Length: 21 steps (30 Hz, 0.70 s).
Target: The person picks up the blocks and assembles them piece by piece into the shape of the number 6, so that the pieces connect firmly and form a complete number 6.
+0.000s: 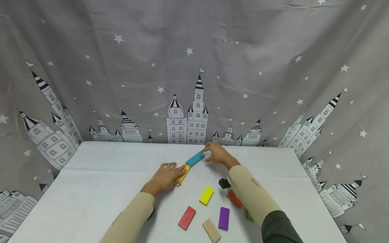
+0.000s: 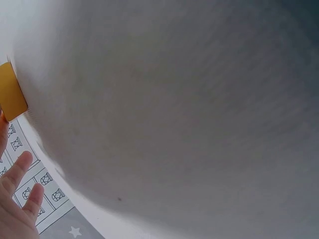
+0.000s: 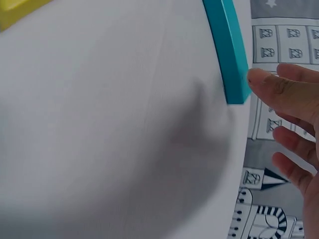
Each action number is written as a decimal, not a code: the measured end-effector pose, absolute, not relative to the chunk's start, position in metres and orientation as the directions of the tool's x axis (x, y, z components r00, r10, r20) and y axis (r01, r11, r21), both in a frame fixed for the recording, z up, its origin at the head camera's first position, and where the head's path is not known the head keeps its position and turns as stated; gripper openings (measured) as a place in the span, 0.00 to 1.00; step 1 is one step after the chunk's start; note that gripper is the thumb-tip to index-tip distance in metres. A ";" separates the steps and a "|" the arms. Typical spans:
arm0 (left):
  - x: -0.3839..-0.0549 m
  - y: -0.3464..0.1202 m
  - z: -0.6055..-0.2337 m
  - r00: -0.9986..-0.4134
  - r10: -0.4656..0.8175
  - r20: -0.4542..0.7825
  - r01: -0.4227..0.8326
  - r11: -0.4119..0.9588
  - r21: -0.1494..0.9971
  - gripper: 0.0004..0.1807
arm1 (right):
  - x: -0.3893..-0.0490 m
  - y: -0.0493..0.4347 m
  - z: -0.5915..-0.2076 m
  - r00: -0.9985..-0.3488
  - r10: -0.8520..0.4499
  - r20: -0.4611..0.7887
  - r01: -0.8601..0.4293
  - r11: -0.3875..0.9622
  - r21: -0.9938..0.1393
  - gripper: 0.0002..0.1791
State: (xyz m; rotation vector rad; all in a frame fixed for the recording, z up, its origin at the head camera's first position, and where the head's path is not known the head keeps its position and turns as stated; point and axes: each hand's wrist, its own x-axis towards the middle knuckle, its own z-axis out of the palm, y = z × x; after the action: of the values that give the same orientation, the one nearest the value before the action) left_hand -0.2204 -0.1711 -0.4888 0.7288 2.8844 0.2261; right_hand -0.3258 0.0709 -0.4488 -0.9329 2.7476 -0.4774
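In the head view an orange-yellow block (image 1: 186,168) and a blue block (image 1: 195,159) lie end to end in a slanting line on the white table. My left hand (image 1: 165,177) holds the orange-yellow block between thumb and fingers, the other fingers spread. Only one end of that block (image 2: 12,93) shows at the edge of the left wrist view. At the blue block's far end is my right hand (image 1: 217,154). The right wrist view has a fingertip touching the side of the blue block (image 3: 232,59) near its end, with the remaining fingers loosely spread.
Nearer on the table (image 1: 100,182) lie separate blocks: yellow (image 1: 206,195), red (image 1: 186,218), purple (image 1: 224,218) and plain wood (image 1: 211,230). The right forearm partly covers an orange-red block (image 1: 234,198) and a green block (image 1: 249,216). A grey castle-print curtain (image 1: 146,44) hangs behind.
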 end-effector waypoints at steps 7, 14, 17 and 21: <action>-0.221 -0.172 -0.488 -0.867 0.486 -0.109 0.459 0.865 0.204 0.32 | -0.313 0.093 -0.443 -0.795 -0.603 -0.069 -0.532 0.746 -0.400 0.21; -0.222 -0.171 -0.489 -0.869 0.481 -0.120 0.451 0.867 0.211 0.32 | -0.296 0.113 -0.440 -0.801 -0.595 -0.066 -0.516 0.741 -0.430 0.22; -0.222 -0.171 -0.490 -0.871 0.475 -0.126 0.446 0.872 0.204 0.33 | -0.286 0.119 -0.439 -0.803 -0.592 -0.070 -0.505 0.738 -0.446 0.21; -0.222 -0.170 -0.491 -0.875 0.468 -0.127 0.439 0.875 0.203 0.33 | -0.274 0.128 -0.440 -0.806 -0.589 -0.064 -0.494 0.728 -0.476 0.21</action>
State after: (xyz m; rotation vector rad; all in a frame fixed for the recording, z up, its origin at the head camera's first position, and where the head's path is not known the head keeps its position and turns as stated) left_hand -0.2222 -0.1705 -0.4907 0.7001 2.8745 0.2507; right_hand -0.2738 0.1279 -0.4395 -0.8633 2.7201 -0.6604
